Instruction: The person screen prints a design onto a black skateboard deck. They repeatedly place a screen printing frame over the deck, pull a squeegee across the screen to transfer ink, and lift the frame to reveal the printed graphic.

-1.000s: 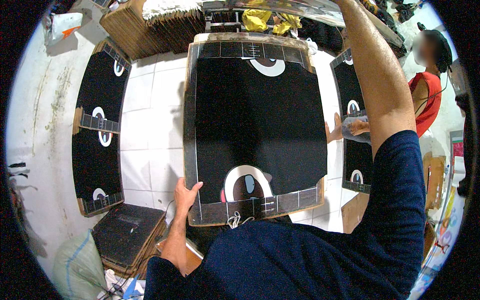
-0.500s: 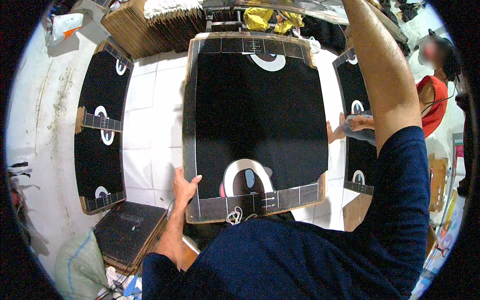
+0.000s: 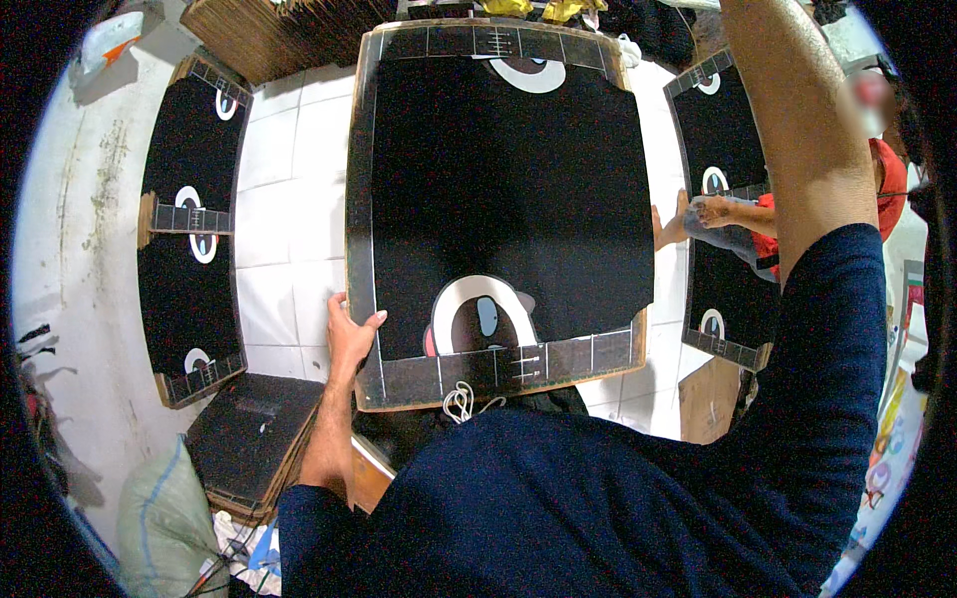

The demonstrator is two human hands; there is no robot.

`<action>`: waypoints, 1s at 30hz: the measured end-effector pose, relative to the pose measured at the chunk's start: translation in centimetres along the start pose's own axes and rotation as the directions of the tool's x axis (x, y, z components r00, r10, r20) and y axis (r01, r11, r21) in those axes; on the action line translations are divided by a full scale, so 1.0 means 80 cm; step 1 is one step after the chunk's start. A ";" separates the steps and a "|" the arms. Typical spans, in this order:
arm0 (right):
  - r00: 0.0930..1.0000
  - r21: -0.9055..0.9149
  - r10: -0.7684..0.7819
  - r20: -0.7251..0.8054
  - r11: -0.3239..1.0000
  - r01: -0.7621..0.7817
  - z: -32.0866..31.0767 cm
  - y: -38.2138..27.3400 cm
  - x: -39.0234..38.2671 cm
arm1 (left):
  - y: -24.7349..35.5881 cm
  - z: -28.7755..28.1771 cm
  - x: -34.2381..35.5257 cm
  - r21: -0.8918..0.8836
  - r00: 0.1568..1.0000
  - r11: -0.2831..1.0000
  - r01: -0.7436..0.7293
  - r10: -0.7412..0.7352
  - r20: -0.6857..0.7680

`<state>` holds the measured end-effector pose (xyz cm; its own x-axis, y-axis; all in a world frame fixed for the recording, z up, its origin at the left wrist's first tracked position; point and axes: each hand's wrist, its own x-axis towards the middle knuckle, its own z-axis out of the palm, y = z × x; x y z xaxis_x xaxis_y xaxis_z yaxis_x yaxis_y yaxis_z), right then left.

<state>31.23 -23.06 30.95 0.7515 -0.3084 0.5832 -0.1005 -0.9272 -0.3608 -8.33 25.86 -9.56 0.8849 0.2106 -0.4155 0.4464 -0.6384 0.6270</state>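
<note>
Already several black boards lie flat on the tiled floor. Another large black board hangs unplaced in front, its left edge clasped by the left hand; the right hand's grip is out of sight.

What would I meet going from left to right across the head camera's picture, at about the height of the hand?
Long black board on the floor → left hand → big black board → another person's bare feet → black board at the right.
</note>
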 end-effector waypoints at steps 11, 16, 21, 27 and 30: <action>0.991 0.050 0.022 -0.135 0.999 -0.015 -0.018 0.000 -0.069 | -0.012 0.022 0.012 0.172 0.998 0.984 0.043 -0.034 -0.055; 0.955 -0.079 -0.233 -0.184 0.972 0.222 0.014 0.046 -0.171 | 0.140 0.025 0.030 0.074 0.922 0.942 -0.326 0.335 -0.196; 0.917 0.065 -0.291 -0.273 0.945 0.319 0.068 0.095 -0.341 | 0.348 0.044 0.076 -0.970 0.879 -0.128 0.206 0.459 0.126; 0.960 0.122 -0.280 -0.004 0.953 0.278 0.148 0.135 -0.422 | 0.314 0.124 0.092 -0.892 0.857 -0.029 0.452 -0.264 0.443; 0.946 0.062 -0.302 0.116 0.953 0.296 0.199 0.154 -0.385 | 0.258 0.169 0.098 -0.858 0.918 0.393 0.332 -0.343 0.198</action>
<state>17.19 -21.59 -3.04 0.8171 0.0125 0.5764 0.1673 -0.9619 -0.2164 6.05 4.32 -8.77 0.6330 0.2655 -0.7272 0.5833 0.4539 0.6736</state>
